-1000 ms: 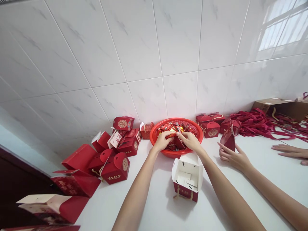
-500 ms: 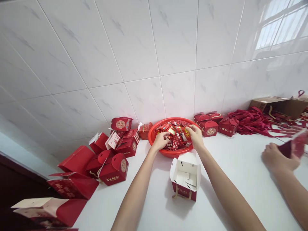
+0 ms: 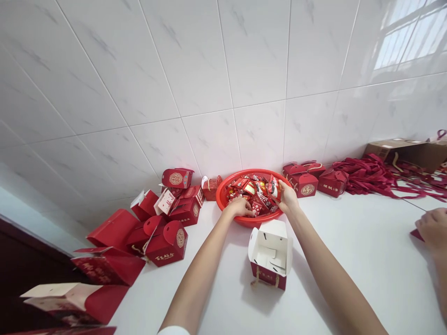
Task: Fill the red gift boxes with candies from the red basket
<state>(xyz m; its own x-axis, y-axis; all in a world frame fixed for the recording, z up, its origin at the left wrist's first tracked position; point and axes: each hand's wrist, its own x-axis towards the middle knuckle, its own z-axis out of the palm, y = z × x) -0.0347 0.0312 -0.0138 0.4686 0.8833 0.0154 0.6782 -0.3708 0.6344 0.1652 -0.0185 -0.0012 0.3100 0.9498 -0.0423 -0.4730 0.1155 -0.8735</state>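
Note:
A red plastic basket (image 3: pixel 220 197) stands by the wall, filled with small red snack packets (image 3: pixel 256 205). Inside it, at the left, my left hand (image 3: pixel 242 207) lies over the packets with its fingers stretched among them; the fingertips are partly hidden. At the basket's right side, my right hand (image 3: pixel 287 197) grips a red and white snack packet (image 3: pixel 274 188) just above the pile. Between my forearms sits a dark red gift box (image 3: pixel 268 274) with rope handles. Its flaps are up, and the white inside shows only folded bottom panels.
Several red gift boxes (image 3: pixel 165 249) crowd the left side. More closed red boxes (image 3: pixel 304 184) stand right of the basket, beside a heap of dark red ribbons (image 3: pixel 365 174) and a cardboard box (image 3: pixel 401 149). Another person's hand (image 3: pixel 433 230) rests at the right edge.
My right hand has lifted a packet up at the basket's right side. My left hand has shifted slightly right and down among the packets. The other person's hand has moved right.

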